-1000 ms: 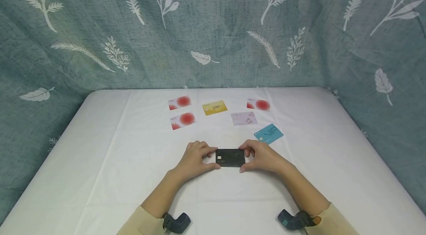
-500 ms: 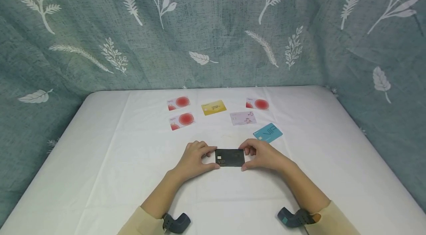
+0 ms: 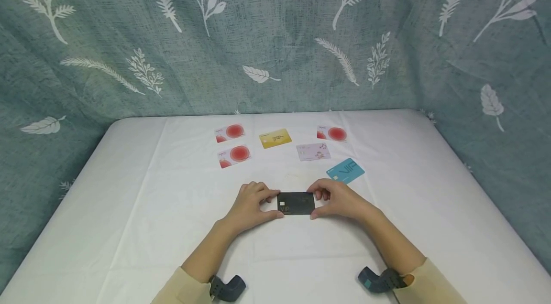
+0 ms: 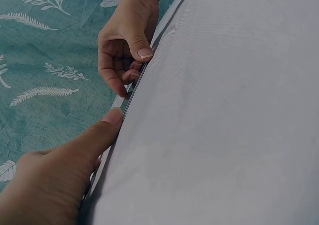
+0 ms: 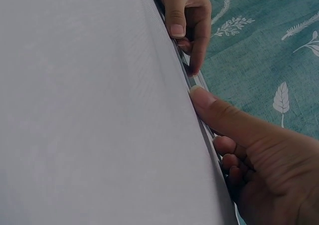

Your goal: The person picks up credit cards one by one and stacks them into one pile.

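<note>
Card (image 3: 296,203), black | left hand (image 3: 254,204), right hand (image 3: 337,201) pinch opposite ends | white cloth (image 3: 297,251) spreads nearside

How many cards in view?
7: black card held between left hand and right hand; blue card just beyond the right hand; pink card farther back; rear-right red-circle card; yellow card, rear centre; rear-left red-circle card; front-left red-circle card. Any stacked underneath wouldn't show.

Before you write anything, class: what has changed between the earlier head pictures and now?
Nothing was visibly moved, taken hold of or let go. The whole head view drifted slightly, curtain included, so probably the camera moved. The left hand and right hand still hold the ends of the black card; the yellow card, blue card and the rest lie as before.
</note>
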A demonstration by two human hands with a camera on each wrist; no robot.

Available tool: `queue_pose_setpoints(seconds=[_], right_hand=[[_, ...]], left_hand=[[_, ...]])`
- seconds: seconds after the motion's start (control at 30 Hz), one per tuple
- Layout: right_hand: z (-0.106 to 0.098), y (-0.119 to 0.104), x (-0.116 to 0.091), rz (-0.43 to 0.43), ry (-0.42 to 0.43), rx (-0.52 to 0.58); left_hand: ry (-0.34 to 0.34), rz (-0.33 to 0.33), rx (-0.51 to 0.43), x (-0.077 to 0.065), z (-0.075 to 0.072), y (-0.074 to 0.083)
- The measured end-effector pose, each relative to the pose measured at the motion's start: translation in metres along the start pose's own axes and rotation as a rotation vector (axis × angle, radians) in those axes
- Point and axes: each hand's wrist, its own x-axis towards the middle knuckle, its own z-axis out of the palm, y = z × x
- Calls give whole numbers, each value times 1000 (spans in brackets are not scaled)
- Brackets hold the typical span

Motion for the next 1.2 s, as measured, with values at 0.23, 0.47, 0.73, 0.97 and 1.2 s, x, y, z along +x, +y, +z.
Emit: queue_pose_setpoints(seconds=[0.23,0.47,0.73,0.97,1.2], right_hand=[[-1,1,0,-11,4,10],[-3,0,1,22,0,27],[-9,5,3,15,5,78],[-17,11,1,2,57,103],[-25,15,-1,-20,126,121]], left_hand=[[0,-1,-5,1,0,0],[20,-16,-67,-1,0,0],[80,13,-80,0,1,0],[187,3,-97,4,-1,9],[226,-23,-105,8,1,18]])
